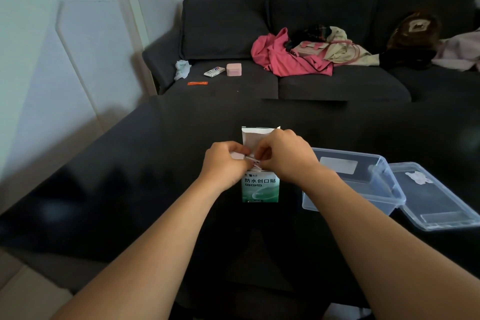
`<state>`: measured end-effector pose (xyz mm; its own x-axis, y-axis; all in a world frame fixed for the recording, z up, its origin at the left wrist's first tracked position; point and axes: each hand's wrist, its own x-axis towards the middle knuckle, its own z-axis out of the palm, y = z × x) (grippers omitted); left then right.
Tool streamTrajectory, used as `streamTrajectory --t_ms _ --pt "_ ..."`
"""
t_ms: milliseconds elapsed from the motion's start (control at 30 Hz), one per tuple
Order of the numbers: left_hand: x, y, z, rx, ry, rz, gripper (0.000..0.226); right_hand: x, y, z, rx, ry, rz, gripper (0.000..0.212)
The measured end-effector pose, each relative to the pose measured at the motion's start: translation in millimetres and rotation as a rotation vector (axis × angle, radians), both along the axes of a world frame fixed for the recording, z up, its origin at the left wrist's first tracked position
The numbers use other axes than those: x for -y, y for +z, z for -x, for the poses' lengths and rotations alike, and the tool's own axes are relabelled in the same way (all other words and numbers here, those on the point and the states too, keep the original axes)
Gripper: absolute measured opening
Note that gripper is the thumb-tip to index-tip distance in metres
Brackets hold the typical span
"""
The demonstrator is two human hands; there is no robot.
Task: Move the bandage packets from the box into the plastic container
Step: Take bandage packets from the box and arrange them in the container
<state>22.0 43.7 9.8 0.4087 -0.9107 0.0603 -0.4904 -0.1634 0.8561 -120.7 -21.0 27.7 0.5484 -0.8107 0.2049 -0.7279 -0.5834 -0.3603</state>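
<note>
Green-and-white box stands in the middle of the frame, flap up, so both hands can reach in. Left hand and right hand — close together — pinch the bandage packets at its mouth. Plastic container waits open, lower right.

box mouth hidden by hands; packets perhaps pinched

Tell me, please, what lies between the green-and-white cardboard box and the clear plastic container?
Only bare black tabletop, in the head view, between box and container.
</note>
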Motion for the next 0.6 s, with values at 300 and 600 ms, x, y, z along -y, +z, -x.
streamTrajectory --t_ms 300,600 --pt "-4 2 -1 -0.019 -0.004 0.002 0.037 -3 0 -4 -0.071 -0.012 0.039 0.014" --pt "-4 1 -3 -0.044 0.010 0.020 0.036 -2 -1 -14 -0.021 -0.108 -0.009 0.011"
